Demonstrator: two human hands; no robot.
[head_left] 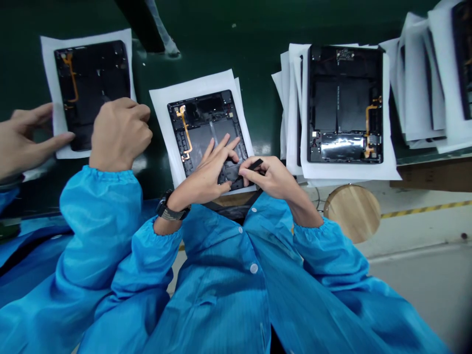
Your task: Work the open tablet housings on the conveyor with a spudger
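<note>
An opened tablet [201, 118] with an orange flex cable [187, 132] along one side lies tilted on white sheets [162, 105] in front of me. My left hand [212, 169] rests on its lower part, fingers spread flat over the dark inner surface. At the tablet's lower right corner, my right hand [269, 177] is closed around a small black stick-like tool [255, 164]. The fingertips of that hand touch the tablet's edge, and the tool's lower end is hidden by them.
To my left, a co-worker's hands [120, 132] are at another opened tablet [86, 73]. A stack of white sheets with an opened tablet [345, 105] on top stands at right, with more sheets [420, 83] beyond. A round wooden stool [352, 212] is below the green table [236, 44].
</note>
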